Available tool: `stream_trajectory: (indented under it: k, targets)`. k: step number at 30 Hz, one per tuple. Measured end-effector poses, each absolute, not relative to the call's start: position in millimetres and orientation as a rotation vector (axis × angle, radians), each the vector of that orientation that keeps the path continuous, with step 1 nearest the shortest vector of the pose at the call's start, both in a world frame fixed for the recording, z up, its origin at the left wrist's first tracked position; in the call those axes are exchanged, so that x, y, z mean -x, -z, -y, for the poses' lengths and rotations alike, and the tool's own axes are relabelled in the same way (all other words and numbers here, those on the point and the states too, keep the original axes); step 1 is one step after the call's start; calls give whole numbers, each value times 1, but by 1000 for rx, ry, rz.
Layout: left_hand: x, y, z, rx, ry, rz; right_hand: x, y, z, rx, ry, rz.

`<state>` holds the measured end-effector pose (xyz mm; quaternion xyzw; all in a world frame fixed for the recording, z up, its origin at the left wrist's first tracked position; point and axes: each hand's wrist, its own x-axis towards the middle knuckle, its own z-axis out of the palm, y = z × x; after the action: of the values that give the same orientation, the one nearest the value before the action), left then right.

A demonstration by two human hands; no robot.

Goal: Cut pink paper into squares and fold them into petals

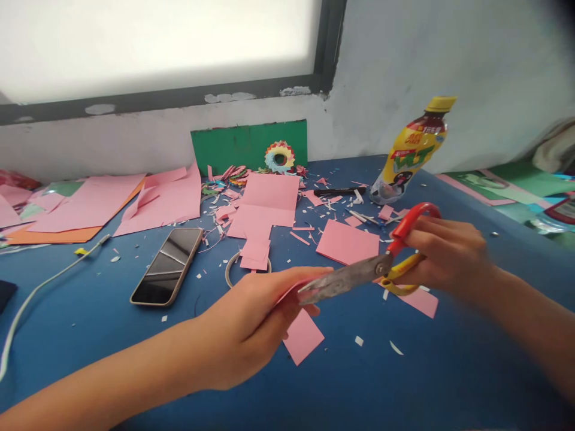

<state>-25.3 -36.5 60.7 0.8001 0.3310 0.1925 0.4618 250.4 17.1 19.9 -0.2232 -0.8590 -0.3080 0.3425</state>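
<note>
Clock positions read from the scissor blades, 12 o'clock toward the wall.

Scissors [341, 278], one pair: red and yellow handles, worn metal blades nearly together, tips at the left hand. Held above the table [381, 383], blue.

Right hand [444, 251], at 3 o'clock: fingers wrapped about the scissor handles.

Left hand [251, 329], at 8 o'clock: narrow, pinching a pink paper slip [291, 292] between thumb and fingers. Slip located just at the blade tips; whether the blades have bitten into it, cannot tell.

Pink square [303, 341], at 7 o'clock: partly hidden by the left hand.

Pink folded sheet [348, 242], near, just past 12 o'clock: flat on the table.

Black pen [339, 191], at 12 o'clock: lying beyond the folded sheet.

Bottle [411, 152], at 1 o'clock: yellow cap, yellow label, standing.

Paper wheel [269, 160], multicoloured, at 11 o'clock: before the green board [238, 143].

Pale ring [228, 272], at 9 o'clock: partly covered by small pink pieces.

Phone [167, 266], at 9 o'clock, farther out: dark screen upward.

White cable [58, 275], at 9 o'clock, beyond the phone.

Pink sheets [85, 203], between 9 and 10 o'clock: overlapping orange paper [54, 236].
</note>
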Motion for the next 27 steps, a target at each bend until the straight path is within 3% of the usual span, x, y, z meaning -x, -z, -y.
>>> stream_trajectory:
  k: [6, 27]
  targets:
    - [24, -58, 39, -2072, -505, -906, -255, -20, -18, 599, 963, 2177]
    - [27, -61, 31, -2353, -292, -926, -259, -18, -18, 634, 992, 2187]
